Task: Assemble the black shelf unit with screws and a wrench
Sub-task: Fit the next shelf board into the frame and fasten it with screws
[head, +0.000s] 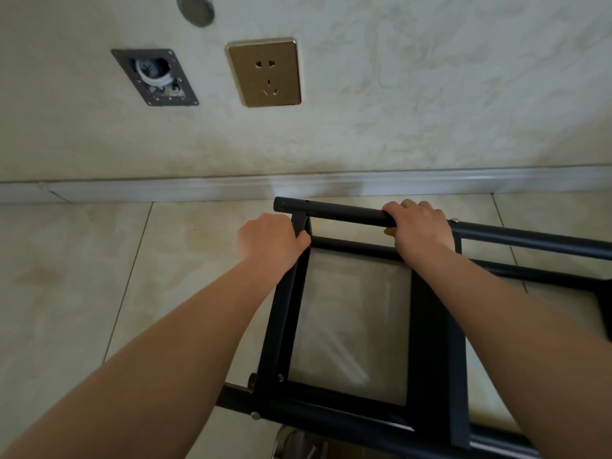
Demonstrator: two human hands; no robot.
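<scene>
Both hands on the black shelf frame [347, 326] near the far wall. Left hand [270, 240] curled round the upright bar [299, 223]. Right hand [419, 226] wrapped over the top tube [334, 212].

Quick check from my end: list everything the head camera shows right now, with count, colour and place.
shelf frame: one, black metal, lying over the floor tiles at centre right
top tube: one, black, far end of the frame, near the baseboard
screws: at least three, silver, at frame joints
wall socket: one, gold, on the wall, upper centre
open wall box: one, grey, white cable inside, left of the socket
round fitting: one, grey, top edge of the wall
baseboard: one, pale, along the wall foot
left hand: grips the frame's left upright
right hand: grips the top tube
</scene>
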